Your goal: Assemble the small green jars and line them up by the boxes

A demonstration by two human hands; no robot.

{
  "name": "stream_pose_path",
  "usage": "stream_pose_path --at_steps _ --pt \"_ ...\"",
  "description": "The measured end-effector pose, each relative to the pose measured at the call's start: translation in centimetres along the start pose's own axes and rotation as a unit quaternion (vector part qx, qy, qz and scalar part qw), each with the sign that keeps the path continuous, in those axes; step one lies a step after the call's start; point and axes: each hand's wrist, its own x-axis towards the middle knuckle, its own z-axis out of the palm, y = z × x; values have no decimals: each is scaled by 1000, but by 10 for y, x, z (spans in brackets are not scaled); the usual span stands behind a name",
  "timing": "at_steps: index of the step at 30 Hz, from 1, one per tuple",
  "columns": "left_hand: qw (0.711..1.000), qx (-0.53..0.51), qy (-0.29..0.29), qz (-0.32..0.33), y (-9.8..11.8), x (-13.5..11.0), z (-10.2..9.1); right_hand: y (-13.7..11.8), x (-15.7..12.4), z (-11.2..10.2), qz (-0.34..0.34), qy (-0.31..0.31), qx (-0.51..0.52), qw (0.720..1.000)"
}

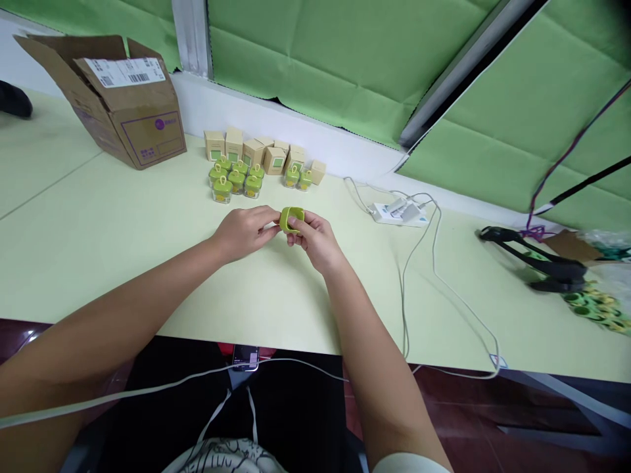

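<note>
Both hands meet above the middle of the table around a small green square lid (294, 214), its hollow side turned toward me. My right hand (318, 242) grips it, the thumb pressed inside the hollow. From the other side, the fingers of my left hand (249, 231) are pinched at its left edge. Behind the hands stand several small clear jars with green lids and loop handles (237, 181) in a cluster. A pair of such jars (298, 178) stands a little to the right.
Several small cardboard boxes (254, 152) line the wall behind the jars. A large open carton (142, 125) stands at back left. Right of the hands lie a power strip (400, 213) and loose white cables (436, 263). A black stand-like object (542, 259) and bagged green pieces (599, 309) are far right.
</note>
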Motion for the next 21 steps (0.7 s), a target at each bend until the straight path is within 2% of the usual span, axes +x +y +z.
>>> stream_pose_path --at_steps 7,10,17,21 --pt "995 88 18 46 2 1 -5 -5 -2 2 59 -32 35 997" --pt "992 108 22 56 2 4 -6 -6 -4 5 72 -27 61 995" --pt "991 122 21 52 1 7 -6 -1 -4 9 20 25 30 999" --pt "992 119 17 42 -2 4 -3 0 -3 8 -30 31 -6 999"
